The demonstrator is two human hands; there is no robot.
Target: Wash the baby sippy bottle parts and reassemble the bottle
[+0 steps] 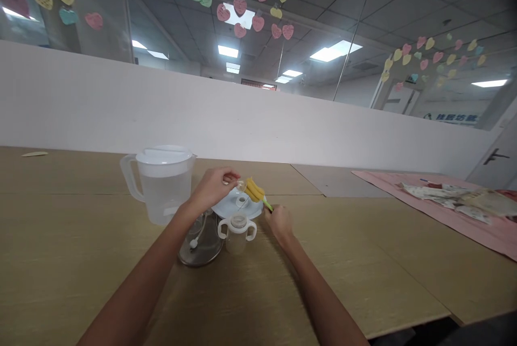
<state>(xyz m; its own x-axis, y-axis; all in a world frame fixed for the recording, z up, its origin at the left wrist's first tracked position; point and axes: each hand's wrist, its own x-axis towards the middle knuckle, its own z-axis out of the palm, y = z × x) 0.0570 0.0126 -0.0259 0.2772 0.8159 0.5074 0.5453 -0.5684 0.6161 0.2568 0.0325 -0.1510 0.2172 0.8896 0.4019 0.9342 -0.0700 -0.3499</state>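
Note:
My right hand [280,224] is closed round the green handle of a bottle brush [254,190] with a yellow sponge head. The sponge tip meets a small clear bottle nipple [241,185], which my left hand [216,187] pinches between its fingers. Below them is a white plate [226,208] with a ring-shaped white piece [242,202] on it. Nearer to me stands a clear baby bottle [236,244], uncapped, with two white side handles. A round metal tray [204,253] to its left bears a straw with a weighted end [194,244], partly behind my left forearm.
A lidded clear pitcher [165,187] with water stands left of my left hand. On the right, a pink cloth [438,203] bears papers and plastic bags [480,202]. A low white wall [242,125] with glass above closes off the table's back. A thin pale strip [34,154] lies far left.

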